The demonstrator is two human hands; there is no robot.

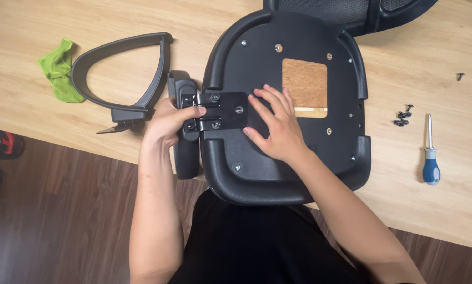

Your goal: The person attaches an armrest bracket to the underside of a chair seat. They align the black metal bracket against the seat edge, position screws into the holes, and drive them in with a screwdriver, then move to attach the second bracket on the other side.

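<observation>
Both thumbs matter here: left hand [168, 120] is wrapped around the armrest [186, 126], thumb on its bracket [217, 110]; right hand [277, 123] lies flat, fingers spread, on the upturned seat base [246, 173] on the table [204, 21]. I'd say keep the bracket holes lined up and pressed tight. Both forearms angle in from below, wrists bent slightly.

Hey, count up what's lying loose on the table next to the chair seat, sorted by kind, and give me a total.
Detached black armrests: 1
Green cloths: 1
Screwdrivers, blue handle: 1
Clusters of black screws, too small to count singly: 1
Lone black screws: 1
Total: 5 items beside the chair seat, counting the cluster as one.
</observation>
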